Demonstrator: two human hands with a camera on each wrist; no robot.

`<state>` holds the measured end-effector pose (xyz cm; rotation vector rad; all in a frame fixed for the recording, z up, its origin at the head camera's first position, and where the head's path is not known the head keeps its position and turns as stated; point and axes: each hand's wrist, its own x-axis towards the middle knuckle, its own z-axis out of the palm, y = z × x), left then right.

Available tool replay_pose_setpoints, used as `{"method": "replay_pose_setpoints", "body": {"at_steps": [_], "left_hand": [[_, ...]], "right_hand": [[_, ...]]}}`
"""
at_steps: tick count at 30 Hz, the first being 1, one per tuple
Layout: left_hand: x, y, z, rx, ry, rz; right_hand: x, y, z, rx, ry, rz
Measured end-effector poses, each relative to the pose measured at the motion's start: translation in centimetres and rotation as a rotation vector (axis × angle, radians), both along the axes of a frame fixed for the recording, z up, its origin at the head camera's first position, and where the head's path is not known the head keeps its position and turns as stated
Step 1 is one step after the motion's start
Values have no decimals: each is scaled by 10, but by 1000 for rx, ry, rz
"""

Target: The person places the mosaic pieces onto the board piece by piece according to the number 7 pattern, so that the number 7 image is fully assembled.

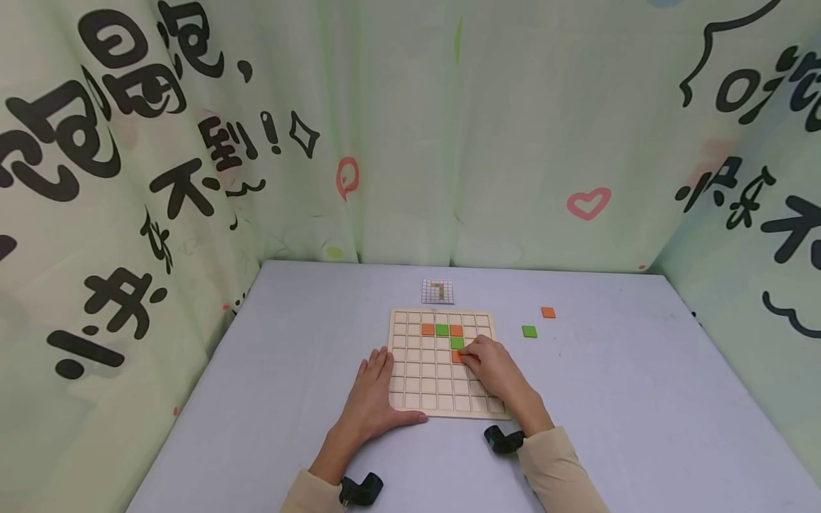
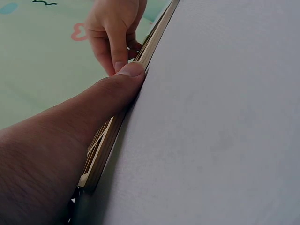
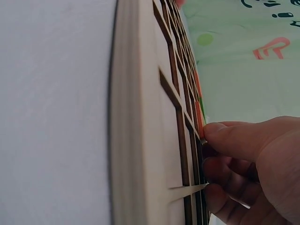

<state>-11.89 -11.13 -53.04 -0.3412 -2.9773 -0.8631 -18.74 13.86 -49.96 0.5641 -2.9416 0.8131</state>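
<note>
A pale wooden grid board [image 1: 420, 385] lies on the table. My left hand [image 1: 372, 406] rests against it, fingers straight along the left edge and thumb along the near edge. The left wrist view has that thumb [image 2: 108, 96] pressed on the board's side. My right hand [image 1: 494, 367] reaches over the right half and pinches an orange square tile [image 1: 457, 357] at its right edge, low in a grid cell. In the right wrist view the thumb tip touches this tile [image 3: 200, 121]. Above it sits a green tile [image 1: 457, 343], topping out in a row of orange, green and orange tiles [image 1: 427, 329].
Right of the board lie a loose green tile [image 1: 529, 331] and a loose orange tile [image 1: 548, 312]. A small pattern card [image 1: 437, 291] lies just beyond the board's far edge. Printed curtains [image 1: 410, 142] hang behind the white table [image 1: 308, 328] and at both sides.
</note>
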Motion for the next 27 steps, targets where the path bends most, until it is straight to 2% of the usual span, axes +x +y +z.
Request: {"method": "replay_pose_setpoints", "body": {"at_steps": [15, 27], "left_hand": [[0, 0, 1, -9, -32, 8], [0, 0, 0, -10, -26, 10]], "right_hand": [[2, -2, 2, -16, -36, -21], [2, 0, 4, -22, -45, -24]]}}
